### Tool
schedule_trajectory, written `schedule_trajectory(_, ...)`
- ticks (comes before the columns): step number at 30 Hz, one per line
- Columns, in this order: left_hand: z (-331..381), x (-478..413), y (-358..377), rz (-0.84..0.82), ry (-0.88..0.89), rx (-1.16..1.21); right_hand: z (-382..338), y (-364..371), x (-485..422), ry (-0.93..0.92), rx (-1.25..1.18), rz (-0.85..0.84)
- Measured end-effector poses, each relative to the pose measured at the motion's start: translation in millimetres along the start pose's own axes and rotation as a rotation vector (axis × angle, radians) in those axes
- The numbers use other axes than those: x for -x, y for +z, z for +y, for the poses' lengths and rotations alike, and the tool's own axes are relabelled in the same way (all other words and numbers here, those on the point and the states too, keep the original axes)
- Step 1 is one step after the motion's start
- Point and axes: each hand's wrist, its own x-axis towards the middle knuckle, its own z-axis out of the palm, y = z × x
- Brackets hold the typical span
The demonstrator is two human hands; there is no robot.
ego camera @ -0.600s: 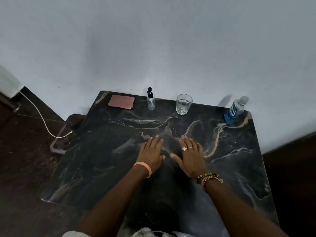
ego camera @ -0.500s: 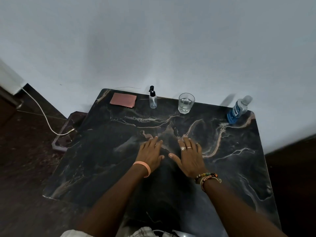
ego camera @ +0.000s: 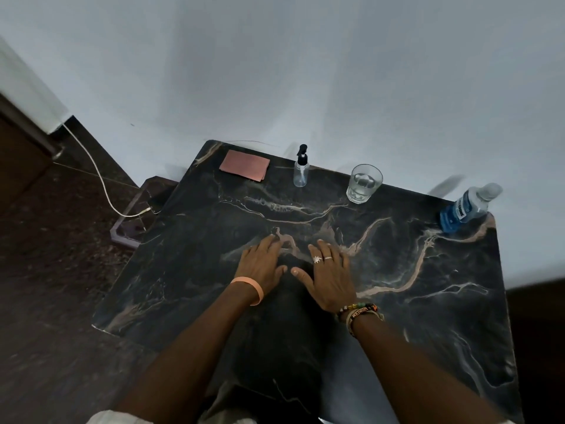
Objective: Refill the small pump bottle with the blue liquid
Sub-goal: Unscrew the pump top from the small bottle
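Both hands flat on the table [ego camera: 428,301], fingers straight: left hand [ego camera: 260,264], right hand [ego camera: 330,276]. Pump bottle [ego camera: 301,169] far edge; blue bottle [ego camera: 464,209] far right. I'd steady the pump bottle first, then unscrew.

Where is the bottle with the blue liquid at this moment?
In the head view, the blue-liquid bottle is at the far right corner of the table, by the wall, right of the drinking glass.

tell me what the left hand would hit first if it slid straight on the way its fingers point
Probably the small pump bottle at the far edge: the left hand lies flat, fingers aimed roughly at it, only bare table between. Depth is uncertain.
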Motion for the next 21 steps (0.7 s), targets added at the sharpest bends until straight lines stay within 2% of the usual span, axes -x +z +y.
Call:
schedule_trajectory(10,-49.9,-73.3,-49.0,0.059,0.047,-0.013,-28.1,-11.3,-76.7,0.077,-0.036,0.104)
schedule_trajectory(21,-57.3,-164.9,-72.8,0.078,0.121,0.035,-19.2,-32.5,-164.3,0.209,-0.097,0.179)
